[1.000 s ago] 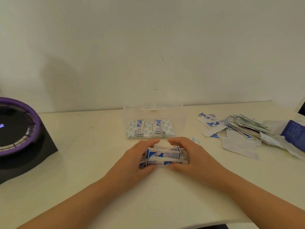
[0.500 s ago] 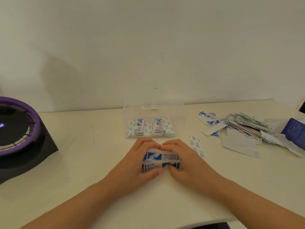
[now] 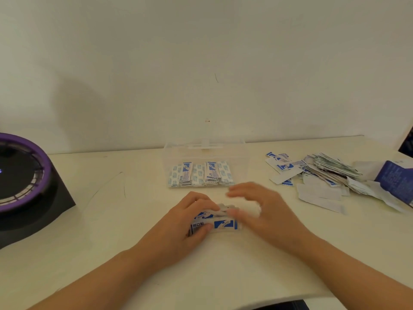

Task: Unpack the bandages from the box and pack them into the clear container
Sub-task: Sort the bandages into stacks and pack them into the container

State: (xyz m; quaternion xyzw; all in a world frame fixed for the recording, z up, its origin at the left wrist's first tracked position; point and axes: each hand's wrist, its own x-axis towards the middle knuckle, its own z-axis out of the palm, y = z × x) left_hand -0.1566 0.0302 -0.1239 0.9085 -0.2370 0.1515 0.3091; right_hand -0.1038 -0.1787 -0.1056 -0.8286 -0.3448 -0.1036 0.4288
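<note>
Since a moment ago your right hand (image 3: 266, 211) has pulled back off the stack of bandages (image 3: 223, 224); it is motion-blurred, fingers (image 3: 240, 189) loosely spread, thumb tip by the stack's top edge. Your left hand (image 3: 185, 222) pinches the flat paper-wrapped stack, thumb in front, on the matte cream worktop (image 3: 111, 220), just before the clear container (image 3: 204, 145), a rectangular plastic tub with packed strips (image 3: 201, 175) lying flat inside.
</note>
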